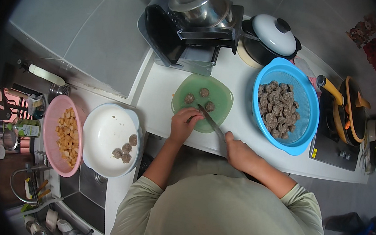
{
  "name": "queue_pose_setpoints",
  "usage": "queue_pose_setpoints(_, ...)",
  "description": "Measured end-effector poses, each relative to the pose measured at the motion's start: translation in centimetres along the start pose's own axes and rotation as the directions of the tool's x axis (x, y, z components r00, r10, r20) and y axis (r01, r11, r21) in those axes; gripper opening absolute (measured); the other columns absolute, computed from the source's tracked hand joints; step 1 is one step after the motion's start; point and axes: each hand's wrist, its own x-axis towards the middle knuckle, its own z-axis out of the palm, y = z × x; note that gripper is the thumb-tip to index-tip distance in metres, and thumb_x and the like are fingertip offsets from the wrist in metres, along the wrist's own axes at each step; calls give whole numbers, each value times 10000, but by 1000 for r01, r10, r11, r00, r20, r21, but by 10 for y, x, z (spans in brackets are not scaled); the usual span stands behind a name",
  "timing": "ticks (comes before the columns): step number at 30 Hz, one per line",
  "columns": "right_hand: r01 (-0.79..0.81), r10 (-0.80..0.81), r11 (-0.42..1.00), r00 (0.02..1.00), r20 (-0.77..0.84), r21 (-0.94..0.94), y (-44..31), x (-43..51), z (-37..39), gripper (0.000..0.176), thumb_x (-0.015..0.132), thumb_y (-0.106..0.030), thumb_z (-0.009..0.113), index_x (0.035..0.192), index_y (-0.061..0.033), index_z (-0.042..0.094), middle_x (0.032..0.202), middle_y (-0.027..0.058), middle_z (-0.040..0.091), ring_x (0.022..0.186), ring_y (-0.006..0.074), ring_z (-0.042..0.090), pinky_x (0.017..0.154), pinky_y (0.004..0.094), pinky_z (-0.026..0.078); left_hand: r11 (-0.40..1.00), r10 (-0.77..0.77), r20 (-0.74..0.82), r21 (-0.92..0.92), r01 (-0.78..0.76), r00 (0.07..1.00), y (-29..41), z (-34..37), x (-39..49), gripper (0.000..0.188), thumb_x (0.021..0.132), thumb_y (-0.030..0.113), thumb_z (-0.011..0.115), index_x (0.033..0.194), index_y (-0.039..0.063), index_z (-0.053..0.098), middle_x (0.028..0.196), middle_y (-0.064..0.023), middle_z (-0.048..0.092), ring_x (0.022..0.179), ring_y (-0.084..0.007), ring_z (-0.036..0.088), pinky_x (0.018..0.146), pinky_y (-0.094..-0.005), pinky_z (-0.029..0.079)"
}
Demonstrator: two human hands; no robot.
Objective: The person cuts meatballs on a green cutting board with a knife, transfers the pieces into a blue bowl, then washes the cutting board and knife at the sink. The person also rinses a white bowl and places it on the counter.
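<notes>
My right hand [240,154] grips the handle of a kitchen knife [212,122], its blade slanting up and left across a green cutting board [223,93]. By the blade, at the board's lower left, is my left hand [183,121], with thumb and fingers drawn together; whatever they may hold is hidden. Three brown meatballs lie on the board: one at the top [204,92], one at the left [189,98], and one just beyond the blade [209,106]. To the right, a blue colander [305,130] holds a heap of brown meatball pieces [275,107].
Left of me, a white basin [104,126] with several meatballs [126,148] stands beside a pink basket [49,130] of tan cubes, near the sink [86,203]. A dish rack [194,54], a lidded pot [274,35] and a yellow-handled pan [341,113] line the back and right.
</notes>
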Motion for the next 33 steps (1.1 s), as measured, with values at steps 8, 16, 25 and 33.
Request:
queue_pose_setpoints(8, -75, 75, 995, 997, -2, -73, -14, 7, 5, 239, 820, 14, 388, 1056, 51, 377, 887, 320, 600, 855, 474, 601, 744, 519, 485, 992, -104, 27, -66, 106, 994, -6, 0, 1, 100, 723, -1, 723, 813, -10, 681, 826, -101, 667, 730, -168, 627, 657, -271, 494)
queue_pose_setpoints(16, -62, 62, 998, 998, -15, -33, -9, 22, 13, 244, 867, -24, 334, 1090, 67, 377, 929, 331, 593, 906, 472, 587, 777, 520, 469, 978, -179, 38, -106, 182, 983, -7, 2, 1, 115, 721, 21, 731, 823, -8, 685, 811, -98, 667, 705, -162, 623, 648, -267, 490)
queue_pose_setpoints(25, 37, -31, 999, 991, -130, 39, -8, 54, 27, 222, 872, -39, 331, 1049, 86, 379, 897, 323, 593, 865, 453, 592, 748, 514, 458, 997, -55, 59, -52, 58, 997, 0, 3, 0, 114, 695, 16, 747, 777, -6, 670, 794, -96, 658, 737, -203, 620, 663, -295, 491)
queue_pose_setpoints(33, 15, -8, 999, 984, -176, 34, 12, 32, 34, 237, 843, -20, 366, 1067, 56, 363, 831, 314, 597, 806, 464, 594, 701, 530, 459, 988, 6, -217, 153, 28, 976, -7, -11, 9, 148, 722, 14, 708, 862, 21, 660, 884, -96, 639, 841, -226, 596, 738, -314, 471)
